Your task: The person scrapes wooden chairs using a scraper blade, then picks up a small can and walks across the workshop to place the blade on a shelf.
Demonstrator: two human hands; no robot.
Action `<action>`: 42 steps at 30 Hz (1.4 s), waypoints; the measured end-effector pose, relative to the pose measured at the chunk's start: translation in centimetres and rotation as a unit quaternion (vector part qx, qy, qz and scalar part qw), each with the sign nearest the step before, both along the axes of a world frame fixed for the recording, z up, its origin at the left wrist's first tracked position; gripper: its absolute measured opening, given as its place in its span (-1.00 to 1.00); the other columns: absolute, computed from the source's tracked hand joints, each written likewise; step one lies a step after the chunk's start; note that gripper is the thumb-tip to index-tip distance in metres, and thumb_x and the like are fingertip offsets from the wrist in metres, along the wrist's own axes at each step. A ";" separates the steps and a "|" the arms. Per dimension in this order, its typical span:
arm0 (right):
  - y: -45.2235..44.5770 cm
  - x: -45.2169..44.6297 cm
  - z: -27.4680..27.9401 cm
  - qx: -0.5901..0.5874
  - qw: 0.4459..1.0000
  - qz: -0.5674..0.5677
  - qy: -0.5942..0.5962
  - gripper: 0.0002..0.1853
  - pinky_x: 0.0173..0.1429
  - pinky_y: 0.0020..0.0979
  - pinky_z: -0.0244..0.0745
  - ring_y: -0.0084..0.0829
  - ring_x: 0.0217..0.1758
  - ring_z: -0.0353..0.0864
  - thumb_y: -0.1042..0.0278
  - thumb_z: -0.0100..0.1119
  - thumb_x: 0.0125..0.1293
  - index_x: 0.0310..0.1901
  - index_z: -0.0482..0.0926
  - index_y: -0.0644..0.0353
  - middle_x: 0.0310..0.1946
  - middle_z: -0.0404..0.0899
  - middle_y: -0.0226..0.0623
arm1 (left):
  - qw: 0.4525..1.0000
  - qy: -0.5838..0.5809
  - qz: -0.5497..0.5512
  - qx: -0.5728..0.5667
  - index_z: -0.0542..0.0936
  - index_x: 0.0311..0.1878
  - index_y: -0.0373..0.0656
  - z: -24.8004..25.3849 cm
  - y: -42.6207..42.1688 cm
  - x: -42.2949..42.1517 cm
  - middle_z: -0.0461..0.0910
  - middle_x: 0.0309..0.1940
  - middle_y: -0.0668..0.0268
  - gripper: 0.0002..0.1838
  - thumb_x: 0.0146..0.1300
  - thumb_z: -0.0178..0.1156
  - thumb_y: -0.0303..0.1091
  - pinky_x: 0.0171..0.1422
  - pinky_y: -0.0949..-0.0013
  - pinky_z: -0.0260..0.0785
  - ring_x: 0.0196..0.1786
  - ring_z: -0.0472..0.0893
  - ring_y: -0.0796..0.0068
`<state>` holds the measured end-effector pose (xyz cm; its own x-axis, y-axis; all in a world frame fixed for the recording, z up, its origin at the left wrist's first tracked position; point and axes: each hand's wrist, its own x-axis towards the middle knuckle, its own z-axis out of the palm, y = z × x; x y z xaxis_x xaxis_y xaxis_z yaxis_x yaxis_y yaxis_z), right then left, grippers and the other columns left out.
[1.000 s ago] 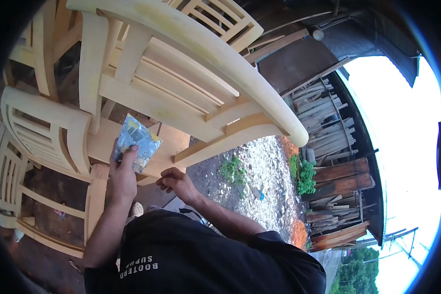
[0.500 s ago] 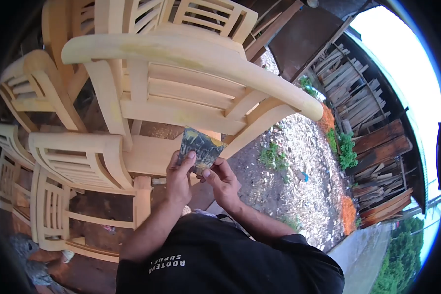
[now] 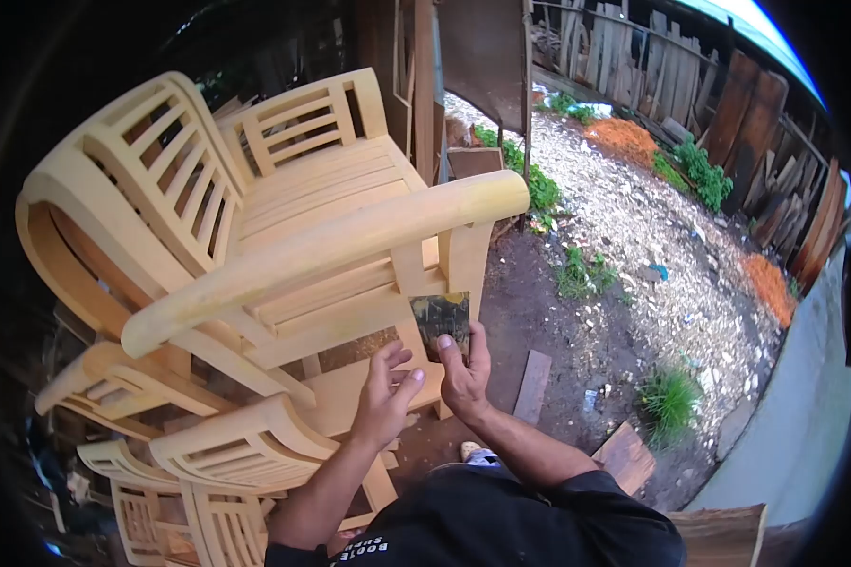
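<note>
My right hand (image 3: 466, 378) grips a small dark sheet of sandpaper (image 3: 442, 319), thumb on its face and fingers behind it. Yellowish dust or wear marks its surface. Beside it, to the left, my left hand (image 3: 385, 392) is empty, with its fingers loosely curled and the thumb apart. In front of both hands stands a pale, unfinished wooden bench (image 3: 317, 184) with a slatted back and seat. Its rounded armrest (image 3: 336, 255) runs across the view, just beyond the sandpaper, and carries faint yellowish patches.
More pale wooden chairs (image 3: 241, 444) are packed together at the lower left. On the right, wood chips (image 3: 624, 227) cover the ground, with orange sawdust heaps (image 3: 624, 140) and weeds (image 3: 669, 402). Loose boards (image 3: 532, 386) lie near my feet. Planks (image 3: 624, 47) lean along the far side.
My left hand has let go of the sandpaper and moved apart from it; my right hand alone holds it now. My view has turned, bringing the bench seat and more ground into sight.
</note>
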<state>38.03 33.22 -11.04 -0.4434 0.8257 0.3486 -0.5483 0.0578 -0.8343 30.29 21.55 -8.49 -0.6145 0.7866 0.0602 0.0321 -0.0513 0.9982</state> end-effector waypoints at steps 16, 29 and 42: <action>4.5 -7.6 3.7 0.141 0.939 -0.300 0.093 -0.58 0.02 -0.28 0.58 -0.20 -0.01 0.62 0.66 0.15 0.34 0.22 0.48 0.23 0.04 0.59 -0.09 | 0.667 0.711 0.044 -0.221 0.68 0.00 -0.20 22.9 1.0 -10.2 0.68 -0.14 0.18 -0.56 0.22 0.39 -0.04 0.29 0.11 0.28 0.04 0.57 0.13; 4.8 -7.8 4.6 0.133 0.936 -0.306 0.116 -0.55 0.11 -0.20 0.55 -0.10 0.04 0.61 0.72 0.16 0.24 0.18 0.51 0.25 0.05 0.60 -0.06 | 0.739 0.644 0.009 -0.199 0.69 -0.12 -0.29 22.1 1.9 -10.6 0.66 -0.31 0.15 -0.60 0.21 0.45 -0.10 0.00 0.18 0.43 -0.18 0.63 0.19; 2.7 -8.5 7.3 0.115 0.930 -0.331 0.113 -0.47 0.24 -0.17 0.48 -0.02 0.17 0.52 0.67 0.11 0.29 0.32 0.41 0.32 0.22 0.47 0.03 | 0.748 0.637 0.015 -0.186 0.68 -0.11 -0.31 21.7 1.9 -10.8 0.64 -0.31 0.15 -0.60 0.21 0.45 -0.13 -0.02 0.21 0.46 -0.18 0.65 0.22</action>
